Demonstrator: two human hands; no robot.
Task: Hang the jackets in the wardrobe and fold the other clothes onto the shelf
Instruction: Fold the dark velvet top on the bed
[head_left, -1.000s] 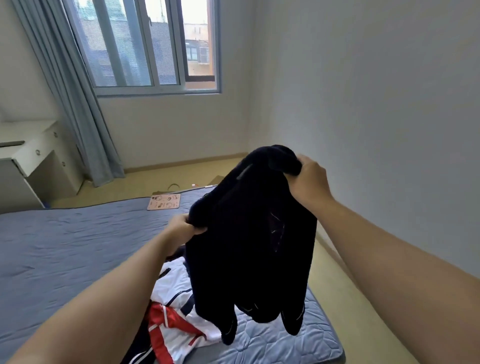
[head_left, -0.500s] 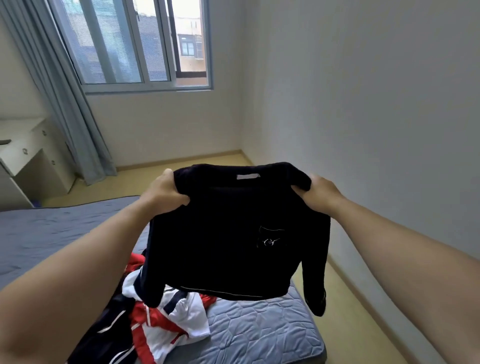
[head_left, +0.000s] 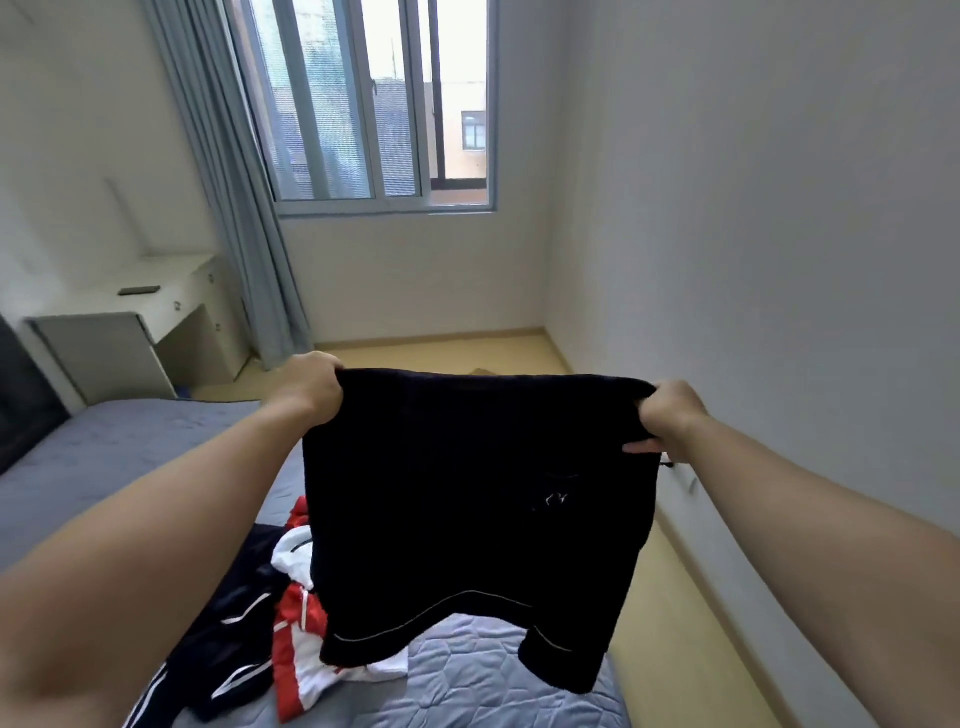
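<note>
A black long-sleeved top with a small white chest logo hangs spread out in the air in front of me. My left hand grips its upper left corner and my right hand grips its upper right corner. Its hem and one sleeve dangle just above the bed. Under it on the bed lies a red and white jacket, and beside that a dark garment with white stripes. No wardrobe or shelf is in view.
A bed with a grey-blue quilted cover fills the lower left. A white desk stands by the left wall, with a blue curtain and window behind it. A strip of bare yellow floor runs along the right wall.
My hands have moved further apart and pulled the black top wide and flat. A second ago it hung bunched between them. The view has tilted up towards the window.
</note>
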